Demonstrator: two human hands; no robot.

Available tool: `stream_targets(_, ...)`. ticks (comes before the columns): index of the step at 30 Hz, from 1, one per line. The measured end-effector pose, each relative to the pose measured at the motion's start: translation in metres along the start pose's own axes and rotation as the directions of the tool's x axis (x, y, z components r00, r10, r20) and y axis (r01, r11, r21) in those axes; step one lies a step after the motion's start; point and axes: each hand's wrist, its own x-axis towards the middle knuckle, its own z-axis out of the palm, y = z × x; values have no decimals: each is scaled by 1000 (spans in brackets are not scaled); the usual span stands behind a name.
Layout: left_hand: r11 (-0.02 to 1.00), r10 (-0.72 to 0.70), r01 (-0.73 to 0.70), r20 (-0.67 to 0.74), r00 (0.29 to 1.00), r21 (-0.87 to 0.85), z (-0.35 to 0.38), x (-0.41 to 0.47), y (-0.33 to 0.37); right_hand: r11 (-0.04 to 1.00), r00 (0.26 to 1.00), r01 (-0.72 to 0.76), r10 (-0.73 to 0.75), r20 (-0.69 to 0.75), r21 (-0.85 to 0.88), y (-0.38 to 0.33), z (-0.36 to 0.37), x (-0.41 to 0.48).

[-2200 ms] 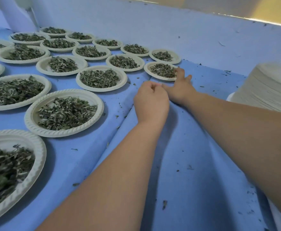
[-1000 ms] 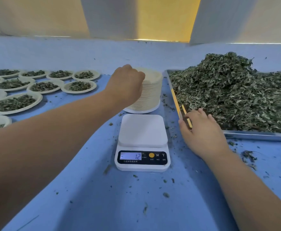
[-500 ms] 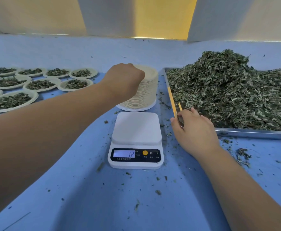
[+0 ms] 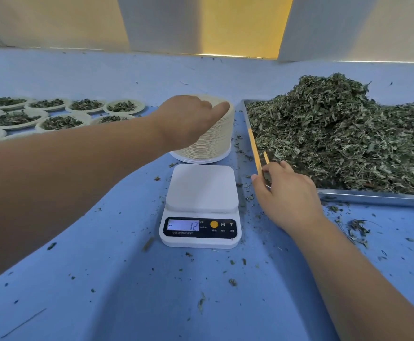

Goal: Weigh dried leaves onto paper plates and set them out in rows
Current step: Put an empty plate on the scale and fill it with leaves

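A tall stack of empty paper plates (image 4: 213,143) stands behind the white scale (image 4: 201,188), whose platform is bare and whose display reads -12. My left hand (image 4: 188,119) lies over the top of the stack. Its thumb runs along the top plate's rim and its fingers curl out of sight behind. My right hand (image 4: 287,193) is at the near left corner of the metal tray (image 4: 373,196), which holds a heap of dried leaves (image 4: 348,134). Its thumb and fingers close round a pair of yellow chopsticks (image 4: 266,157) lying on the tray's left edge.
Rows of filled paper plates (image 4: 61,121) cover the blue cloth at the far left. Leaf crumbs (image 4: 356,228) are scattered on the cloth around the scale and in front of the tray. A pale wall rises behind the table.
Both hands were at the plate rows 2.2 s ago. My left hand has since gone to the stack, its thumb now out along the rim. My right hand has closed in on the chopsticks.
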Motion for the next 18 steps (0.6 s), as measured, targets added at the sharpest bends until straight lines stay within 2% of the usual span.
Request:
stream_targets(8,969,143,-161,105,984,189,-4,3,5,1000,1000,3,-3,14,-3,1,1,1)
stream_targets(12,962,170,-187,99,980,199,-2,7,2,1000,1000,2,-2,26,-10,2,2,2)
stream_targets(15,968,122,-137,85,989,210,-4,6,1,1000,1000,-2,2,29,-13,3,2,1)
stream_targets(18,990,-18,19,-8,1000,138,-3,5,-1,1000,1000,-4,5,31,-22,3,3,1)
